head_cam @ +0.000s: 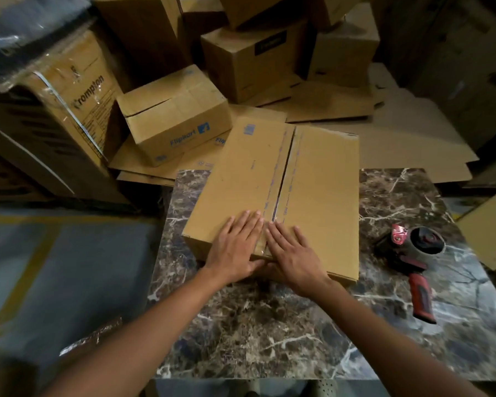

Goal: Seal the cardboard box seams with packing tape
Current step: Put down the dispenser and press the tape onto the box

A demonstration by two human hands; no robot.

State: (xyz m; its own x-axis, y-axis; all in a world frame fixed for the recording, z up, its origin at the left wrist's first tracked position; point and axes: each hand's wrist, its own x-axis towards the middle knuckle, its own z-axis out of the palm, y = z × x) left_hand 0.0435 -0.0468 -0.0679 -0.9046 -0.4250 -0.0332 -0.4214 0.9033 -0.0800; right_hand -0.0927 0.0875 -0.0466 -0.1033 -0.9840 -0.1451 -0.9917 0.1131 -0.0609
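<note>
Both forearms reach in over the marble table [269, 339]. The left hand [235, 245] and right hand [292, 253] lie flat, fingers spread, side by side on the cardboard box [321, 196], likely pressing tape along its centre seam. The tape dispenser [413, 259] rests well aside. How far the tape runs is unclear.

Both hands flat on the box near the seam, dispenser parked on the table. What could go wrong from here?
1. Tape shows only at the near end of the center seam; the rest looks open, so the flaps could spring up once the left hand and right hand lift.
2. The tape dispenser lies to the right; reaching for it frees one hand, and the box may shift on the smooth marble table.
</note>
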